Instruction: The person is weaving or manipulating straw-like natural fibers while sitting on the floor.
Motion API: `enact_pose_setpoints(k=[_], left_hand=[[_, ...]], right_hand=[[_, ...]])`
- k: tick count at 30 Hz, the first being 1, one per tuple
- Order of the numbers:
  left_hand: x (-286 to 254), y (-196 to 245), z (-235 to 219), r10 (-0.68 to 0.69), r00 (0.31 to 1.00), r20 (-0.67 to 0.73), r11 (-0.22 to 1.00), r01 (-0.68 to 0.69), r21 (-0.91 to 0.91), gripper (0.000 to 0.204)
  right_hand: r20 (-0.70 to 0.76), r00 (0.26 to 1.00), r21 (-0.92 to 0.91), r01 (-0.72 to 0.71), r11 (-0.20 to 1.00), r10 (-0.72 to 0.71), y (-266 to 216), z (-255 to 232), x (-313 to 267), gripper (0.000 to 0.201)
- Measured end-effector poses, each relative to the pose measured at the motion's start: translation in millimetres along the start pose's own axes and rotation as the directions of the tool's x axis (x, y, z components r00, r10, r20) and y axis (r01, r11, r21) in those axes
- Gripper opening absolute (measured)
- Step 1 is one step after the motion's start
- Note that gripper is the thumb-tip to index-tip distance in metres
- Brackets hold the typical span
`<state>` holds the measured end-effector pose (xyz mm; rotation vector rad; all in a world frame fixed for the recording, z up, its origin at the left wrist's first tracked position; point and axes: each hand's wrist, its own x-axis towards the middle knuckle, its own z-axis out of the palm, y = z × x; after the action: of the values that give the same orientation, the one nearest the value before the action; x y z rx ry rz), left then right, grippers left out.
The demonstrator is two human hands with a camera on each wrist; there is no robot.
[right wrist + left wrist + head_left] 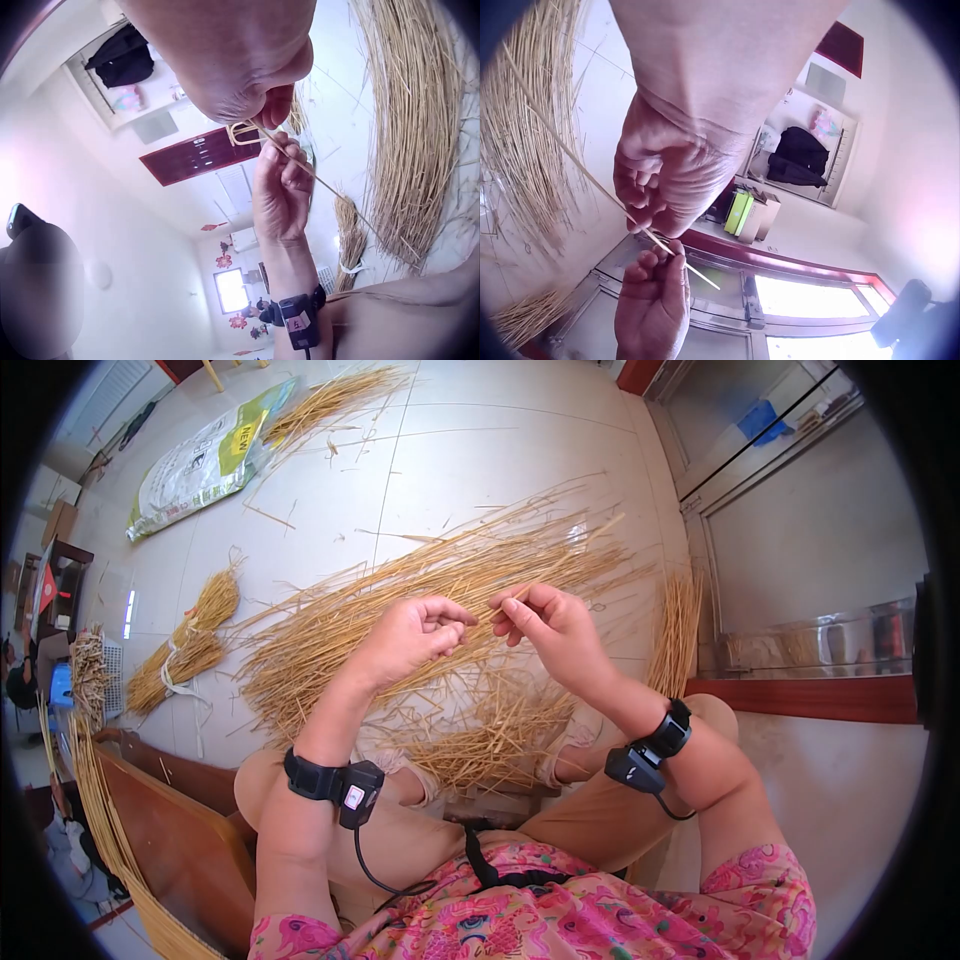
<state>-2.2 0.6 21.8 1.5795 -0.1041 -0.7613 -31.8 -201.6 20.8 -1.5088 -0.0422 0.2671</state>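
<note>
Both hands meet over the straw pile, working on one thin straw stalk [577, 160]. My left hand [420, 630] pinches it between thumb and fingers, and the long part runs off past that hand in both wrist views. Close beside it, my right hand [545, 622] pinches the stalk near one end; a short tip sticks out beyond the fingers in the left wrist view. Beneath the hands lies a wide layer of long yellow straw [350, 615] on the tiled floor. Short broken straw pieces [495, 735] are heaped between the person's feet.
A tied straw bundle [190, 635] lies on the left, bound with a white strip. Farther back is a printed sack [205, 465] with more straw [335, 400] at its mouth. Upright stalks [678, 630] lean by the glass-panelled door [810, 530] on the right. Brown wooden furniture [170, 830] stands left.
</note>
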Motion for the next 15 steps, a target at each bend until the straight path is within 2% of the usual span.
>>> enact_pose_setpoints(k=[1, 4, 7, 10, 13, 15], left_hand=[[0.0, -0.9, 2.5, 0.017, 0.999, 0.039, 1.0, -0.017, 0.001, 0.015], [-0.2, -3.1, 5.2, 0.05, 0.998, 0.024, 0.999, -0.05, -0.01, 0.013], [-1.1, -0.9, 6.3, 0.018, 1.0, -0.007, 0.999, -0.018, 0.04, 0.01], [-1.0, -0.6, 8.7, 0.022, 1.0, 0.004, 0.997, -0.022, 0.076, 0.009], [0.6, -6.3, 7.4, 0.023, 1.0, 0.01, 0.994, -0.024, 0.104, 0.009], [1.7, -8.6, 7.0, 0.028, 1.0, 0.004, 0.998, -0.028, 0.06, 0.009]], right_hand=[[0.008, 1.0, -0.022, -0.002, 1.0, 0.002, -0.4, -0.2, -0.3, 0.019], [-0.001, 1.0, -0.028, -0.006, 1.0, 0.006, -0.8, 0.7, -0.3, 0.017], [0.039, 0.999, -0.102, -0.01, 0.995, 0.014, -3.0, 1.5, -1.2, 0.015], [0.018, 0.999, -0.149, -0.044, 0.988, 0.047, -0.8, 4.3, -2.7, 0.014], [0.017, 0.999, -0.151, -0.037, 0.988, 0.04, -2.6, 6.9, -4.3, 0.014], [0.023, 0.999, -0.133, -0.04, 0.99, 0.044, -1.3, 6.8, -4.4, 0.014]])
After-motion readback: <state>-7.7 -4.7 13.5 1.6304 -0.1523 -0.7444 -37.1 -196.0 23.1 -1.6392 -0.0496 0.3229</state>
